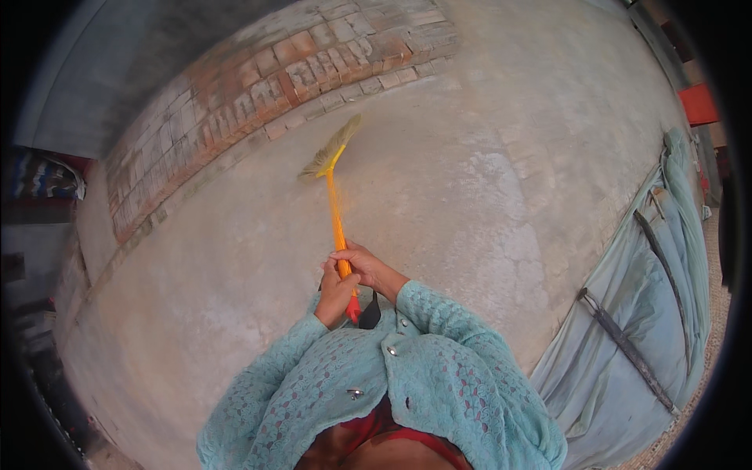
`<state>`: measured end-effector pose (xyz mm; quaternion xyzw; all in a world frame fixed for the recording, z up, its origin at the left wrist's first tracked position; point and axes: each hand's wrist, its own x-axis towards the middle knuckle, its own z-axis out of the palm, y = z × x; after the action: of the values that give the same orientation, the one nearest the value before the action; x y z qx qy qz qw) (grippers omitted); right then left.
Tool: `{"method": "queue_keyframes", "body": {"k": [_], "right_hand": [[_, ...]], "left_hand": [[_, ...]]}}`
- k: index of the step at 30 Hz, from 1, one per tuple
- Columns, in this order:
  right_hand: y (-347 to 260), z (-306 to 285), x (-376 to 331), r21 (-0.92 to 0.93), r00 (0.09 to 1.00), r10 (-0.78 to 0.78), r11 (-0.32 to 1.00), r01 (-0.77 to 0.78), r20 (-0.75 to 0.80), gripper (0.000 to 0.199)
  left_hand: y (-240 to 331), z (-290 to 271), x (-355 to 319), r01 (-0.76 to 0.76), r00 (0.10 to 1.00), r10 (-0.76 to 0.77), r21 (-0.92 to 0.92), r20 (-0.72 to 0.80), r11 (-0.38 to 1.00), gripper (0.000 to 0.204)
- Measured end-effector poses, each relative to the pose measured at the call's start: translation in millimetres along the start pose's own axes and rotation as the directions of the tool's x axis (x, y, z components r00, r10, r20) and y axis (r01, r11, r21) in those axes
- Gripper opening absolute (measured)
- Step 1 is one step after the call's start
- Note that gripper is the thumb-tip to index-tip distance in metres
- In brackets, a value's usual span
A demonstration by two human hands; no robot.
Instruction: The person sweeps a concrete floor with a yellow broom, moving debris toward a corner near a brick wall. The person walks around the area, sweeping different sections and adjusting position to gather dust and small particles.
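On the far left I see a band of red brick paving running along the edge of the concrete floor. Near the middle, my left hand is wrapped tight around the lower end of the broom's orange handle, fingers fully curled over it. My right hand grips the same handle just above and beside the left one, also closed firmly round it, so the two hands touch. The broom stretches away from me, its straw-coloured bristle head resting on the concrete just short of the bricks. Both forearms are in teal lace sleeves. To the right, a pale blue-green tarp lies crumpled on the floor with dark rods across it.
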<state>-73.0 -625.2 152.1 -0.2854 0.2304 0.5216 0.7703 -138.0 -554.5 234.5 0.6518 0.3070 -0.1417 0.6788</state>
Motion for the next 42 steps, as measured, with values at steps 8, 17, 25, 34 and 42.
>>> {"method": "queue_keyframes", "body": {"k": [8,17,25,34,42], "right_hand": [[-8,-67,43,0.126,0.984,0.176,0.977,-0.174,-0.009,0.065],[-104,-164,-37,-0.185,0.871,-0.197,0.975,0.125,-0.451,0.085],[-94,-141,-164,-0.544,0.753,-0.437,0.829,0.126,-0.492,0.081],[14,-126,-250,-0.363,0.886,-0.06,0.923,-0.126,-0.46,0.079],[-5,-167,-217,-0.547,0.811,-0.116,0.791,-0.273,-0.574,0.085]], "left_hand": [[-3,-59,-6,0.239,0.939,-0.245,0.055,0.241,0.969,0.038],[-27,-84,4,0.219,0.963,-0.218,0.012,0.158,0.976,0.04],[-47,-77,20,0.244,0.946,-0.265,0.13,0.186,0.961,0.036],[-64,-82,33,0.258,0.948,-0.284,0.171,0.145,0.951,0.035],[-66,-92,25,0.262,0.952,-0.285,0.176,0.116,0.949,0.034]]}}
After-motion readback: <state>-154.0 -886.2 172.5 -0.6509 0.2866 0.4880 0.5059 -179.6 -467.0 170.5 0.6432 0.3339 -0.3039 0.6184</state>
